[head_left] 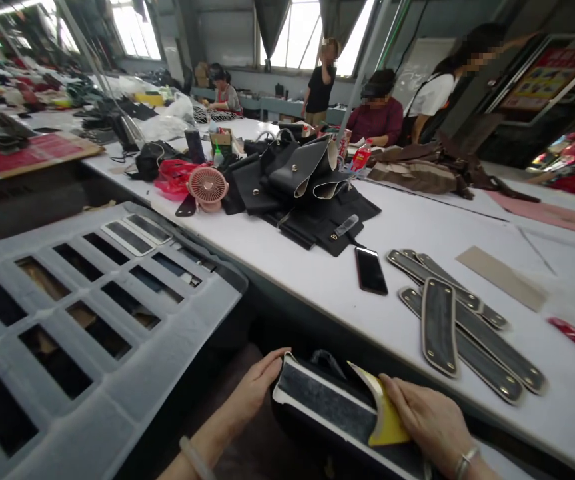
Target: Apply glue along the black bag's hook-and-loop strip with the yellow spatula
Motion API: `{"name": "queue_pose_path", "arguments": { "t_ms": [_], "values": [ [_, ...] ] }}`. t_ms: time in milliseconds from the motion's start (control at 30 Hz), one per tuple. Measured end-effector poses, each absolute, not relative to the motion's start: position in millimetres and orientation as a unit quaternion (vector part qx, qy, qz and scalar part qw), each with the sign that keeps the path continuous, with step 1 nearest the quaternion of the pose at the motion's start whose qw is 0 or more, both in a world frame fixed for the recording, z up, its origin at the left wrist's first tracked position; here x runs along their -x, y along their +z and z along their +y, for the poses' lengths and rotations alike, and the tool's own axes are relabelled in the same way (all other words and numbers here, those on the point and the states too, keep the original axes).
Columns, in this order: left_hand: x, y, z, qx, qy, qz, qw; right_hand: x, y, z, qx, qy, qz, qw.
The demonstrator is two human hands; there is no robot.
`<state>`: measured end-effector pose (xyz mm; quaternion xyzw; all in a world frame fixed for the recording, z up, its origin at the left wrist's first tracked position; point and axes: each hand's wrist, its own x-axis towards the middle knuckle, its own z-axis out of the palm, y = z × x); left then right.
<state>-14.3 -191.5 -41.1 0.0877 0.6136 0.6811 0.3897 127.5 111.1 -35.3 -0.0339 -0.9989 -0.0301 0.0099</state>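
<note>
At 6 o'clock, below table edge [317,313]: black strap piece [327,403] w/ pale rim. Left hand [254,387] fingers curled round its 9 o'clock end; right hand [430,420] pinches yellow backing paper [384,417], partly peeled, at 3 o'clock. Phone [371,270] at 12.

A black phone [371,270] is lying face up on the white surface [317,280] in front of me, just beside several dark padded strips [460,320] that are overlapping one another. Further back, a pink fan [208,188] is standing near a heap of black leather pieces [297,187]. A grey slotted frame [92,300] is sitting to my left, and people are working at the far end.
</note>
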Motion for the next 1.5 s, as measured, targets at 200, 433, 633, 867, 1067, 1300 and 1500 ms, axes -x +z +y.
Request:
{"name": "queue_pose_path", "arguments": {
  "t_ms": [200, 433, 633, 867, 1067, 1300, 1500],
  "values": [
    [11.9, -54.4, -188.6, -0.053, 0.725, 0.583, 0.363, -32.2, -16.2, 62.2, -0.072, 0.015, -0.997, -0.036],
    [1.4, -63.3, -187.4, -0.022, 0.731, 0.597, 0.33, 43.6, -13.8, 24.1, -0.238, 0.03, -0.97, -0.047],
    [-6.0, -63.9, -184.1, 0.016, 0.767, 0.571, 0.293, 78.0, -7.8, 15.4, -0.389, 0.036, -0.92, -0.045],
    [-9.4, -55.8, -183.9, 0.015, 0.772, 0.577, 0.266, 97.9, -11.5, 9.2, -0.5, 0.045, -0.865, -0.017],
    [-3.4, -45.5, -189.4, -0.039, 0.667, 0.7, 0.25, 106.1, -15.7, 7.8, -0.554, 0.05, -0.831, -0.012],
    [-1.3, -34.9, -189.7, -0.089, 0.604, 0.755, 0.239, 109.0, -16.3, 8.7, -0.579, 0.04, -0.814, -0.009],
    [2.5, -26.3, -190.3, -0.119, 0.567, 0.781, 0.231, 105.5, -17.8, 10.4, -0.573, 0.037, -0.818, -0.016]
  ]
}}
